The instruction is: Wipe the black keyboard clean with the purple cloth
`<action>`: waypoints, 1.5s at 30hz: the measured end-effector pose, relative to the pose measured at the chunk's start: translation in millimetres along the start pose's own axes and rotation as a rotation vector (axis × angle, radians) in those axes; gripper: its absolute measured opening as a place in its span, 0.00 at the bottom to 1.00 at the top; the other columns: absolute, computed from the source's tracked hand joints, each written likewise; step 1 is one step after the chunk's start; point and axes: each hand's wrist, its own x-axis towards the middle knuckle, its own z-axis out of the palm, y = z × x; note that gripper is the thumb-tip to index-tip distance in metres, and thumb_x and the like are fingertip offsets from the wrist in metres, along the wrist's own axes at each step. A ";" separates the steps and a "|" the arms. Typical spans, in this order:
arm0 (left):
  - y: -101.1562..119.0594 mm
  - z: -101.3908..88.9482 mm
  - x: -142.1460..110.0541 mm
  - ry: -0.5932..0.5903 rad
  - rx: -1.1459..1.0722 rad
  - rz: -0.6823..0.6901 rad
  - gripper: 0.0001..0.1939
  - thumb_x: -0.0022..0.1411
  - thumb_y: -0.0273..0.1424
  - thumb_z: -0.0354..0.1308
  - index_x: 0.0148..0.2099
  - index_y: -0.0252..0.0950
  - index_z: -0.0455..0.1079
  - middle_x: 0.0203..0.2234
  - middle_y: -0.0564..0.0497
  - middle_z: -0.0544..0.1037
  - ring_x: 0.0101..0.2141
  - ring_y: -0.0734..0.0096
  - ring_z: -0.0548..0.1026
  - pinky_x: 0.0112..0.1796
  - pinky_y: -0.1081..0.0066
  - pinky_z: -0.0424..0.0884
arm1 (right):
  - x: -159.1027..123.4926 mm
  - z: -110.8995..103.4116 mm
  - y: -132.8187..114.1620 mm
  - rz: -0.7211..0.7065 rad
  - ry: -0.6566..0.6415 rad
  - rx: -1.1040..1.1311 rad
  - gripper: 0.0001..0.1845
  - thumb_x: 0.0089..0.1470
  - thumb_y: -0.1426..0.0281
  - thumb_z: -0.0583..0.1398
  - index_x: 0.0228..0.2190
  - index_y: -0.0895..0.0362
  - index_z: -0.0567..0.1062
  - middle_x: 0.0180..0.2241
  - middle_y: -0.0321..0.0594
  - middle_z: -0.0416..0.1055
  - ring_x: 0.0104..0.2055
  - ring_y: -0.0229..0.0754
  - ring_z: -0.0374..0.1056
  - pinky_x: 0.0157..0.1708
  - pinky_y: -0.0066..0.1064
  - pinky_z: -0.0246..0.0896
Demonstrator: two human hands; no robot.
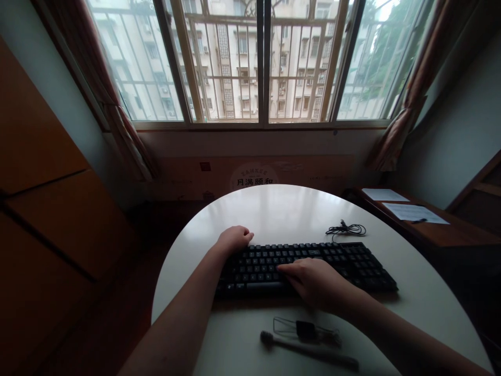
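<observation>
A black keyboard [258, 271] lies across the round white table. At its upper left corner is my left hand [234, 240], closed with curled fingers against the edge, holding the board there. Over the middle keys my right hand [315, 279] has its thumb and fingers pressed together, the tips down at the keys. Whatever is between those fingertips is too small or hidden to name. In front of the keyboard lie a grey toothbrush-like brush [309, 351] and a wire keycap puller with a black handle [306, 330].
The keyboard's coiled cable [346, 228] rests behind its right end. The white table [188, 250] has a curved edge. To the right, a brown wooden surface [462, 236] bears printed sheets [415, 213] and a dark pen-like item [419, 221]. A barred window is ahead.
</observation>
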 end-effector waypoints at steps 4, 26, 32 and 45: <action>0.9 0.1 0.2 -0.001 -0.009 -0.013 0.21 0.62 0.46 0.47 0.31 0.40 0.75 0.31 0.48 0.81 0.33 0.63 0.75 0.31 0.69 0.63 | 1.5 2.1 -3.3 -0.008 0.014 -0.033 0.20 0.62 0.68 0.51 0.52 0.48 0.75 0.39 0.41 0.80 0.39 0.46 0.75 0.37 0.32 0.63; 1.3 -0.7 -0.1 0.006 -0.006 -0.023 0.20 0.62 0.45 0.48 0.32 0.40 0.76 0.33 0.47 0.81 0.35 0.62 0.76 0.32 0.70 0.65 | 0.5 -1.9 -9.6 0.011 -0.018 -0.084 0.20 0.62 0.68 0.51 0.51 0.49 0.76 0.37 0.42 0.79 0.36 0.45 0.75 0.34 0.31 0.61; 1.4 -1.1 -0.3 0.004 -0.009 -0.022 0.20 0.62 0.45 0.47 0.33 0.40 0.76 0.33 0.47 0.81 0.35 0.62 0.76 0.32 0.70 0.65 | 0.4 -2.7 -7.7 -0.002 -0.020 -0.059 0.21 0.63 0.68 0.50 0.52 0.48 0.76 0.38 0.41 0.80 0.38 0.46 0.75 0.35 0.32 0.62; 3.3 -3.7 -2.5 -0.008 0.008 -0.007 0.21 0.62 0.45 0.46 0.31 0.39 0.75 0.32 0.47 0.81 0.33 0.62 0.75 0.30 0.69 0.63 | -1.9 -6.3 -8.8 -0.002 -0.026 -0.066 0.20 0.61 0.68 0.51 0.50 0.48 0.77 0.39 0.41 0.80 0.39 0.47 0.76 0.37 0.33 0.64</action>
